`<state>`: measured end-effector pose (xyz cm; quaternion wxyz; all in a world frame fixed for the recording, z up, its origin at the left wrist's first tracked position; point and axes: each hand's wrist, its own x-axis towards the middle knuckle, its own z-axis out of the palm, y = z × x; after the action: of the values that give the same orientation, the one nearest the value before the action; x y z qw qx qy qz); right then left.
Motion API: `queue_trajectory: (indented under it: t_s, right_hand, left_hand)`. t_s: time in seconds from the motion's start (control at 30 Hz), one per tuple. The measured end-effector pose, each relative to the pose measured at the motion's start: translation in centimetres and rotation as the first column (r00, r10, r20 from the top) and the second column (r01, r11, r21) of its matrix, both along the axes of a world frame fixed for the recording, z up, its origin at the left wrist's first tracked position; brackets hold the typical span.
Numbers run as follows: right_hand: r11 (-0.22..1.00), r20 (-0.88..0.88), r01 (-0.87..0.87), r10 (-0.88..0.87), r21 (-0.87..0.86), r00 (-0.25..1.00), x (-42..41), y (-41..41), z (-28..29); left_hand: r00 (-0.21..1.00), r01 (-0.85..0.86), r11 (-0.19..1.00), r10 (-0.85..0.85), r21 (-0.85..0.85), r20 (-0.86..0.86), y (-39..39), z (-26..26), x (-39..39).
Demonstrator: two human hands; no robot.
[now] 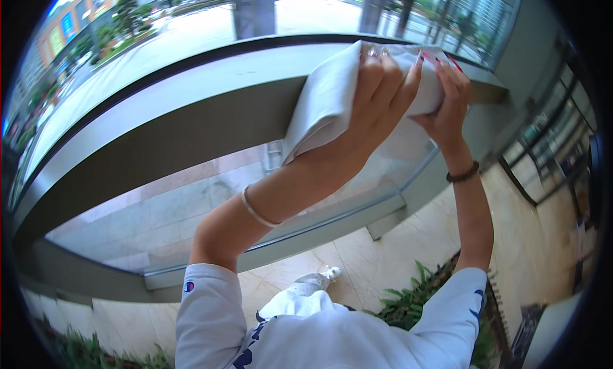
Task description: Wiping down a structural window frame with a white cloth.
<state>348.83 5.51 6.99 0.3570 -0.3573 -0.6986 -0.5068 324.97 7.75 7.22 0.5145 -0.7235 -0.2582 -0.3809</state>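
A folded white cloth (325,100) lies over the right part of a grey metal window rail (191,124), with one flap hanging down its front. My left hand (378,91) holds the cloth against the rail, fingers stretched up over the top edge. Just to its right, my right hand (452,100) grips the cloth's right part, thumb below and fingers above. Both arms reach up and forward; the surface beneath the cloth is hidden.
Below the rail is a glass pane (201,206) in a grey frame. Green plants (407,292) stand near my right side, with more plants (105,352) at lower left. Pale stone tiles (354,263) cover the floor. A glass door (546,144) is at right.
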Motion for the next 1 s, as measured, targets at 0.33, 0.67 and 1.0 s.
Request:
queue_trajectory:
  t_s: [0.33, 0.67, 1.0]
  right_hand:
    - [0.992, 0.023, -0.11, 0.109, 0.061, 0.994, -13.2, 2.1, -0.7]
    - [0.983, 0.071, -0.132, 0.124, 0.128, 0.99, -25.5, 2.6, -0.2]
    - [0.97, 0.088, -0.146, 0.131, 0.194, 0.988, -44.0, 2.7, -0.1]
  left_hand:
    - [0.986, -0.021, 0.999, 0.016, 0.031, 0.164, 0.3, -0.8, -13.6]
    - [0.985, -0.033, 0.998, 0.022, 0.062, 0.171, 0.2, -0.8, -25.9]
    - [0.985, -0.079, 0.993, 0.092, -0.092, 0.148, -1.5, -0.5, -44.3]
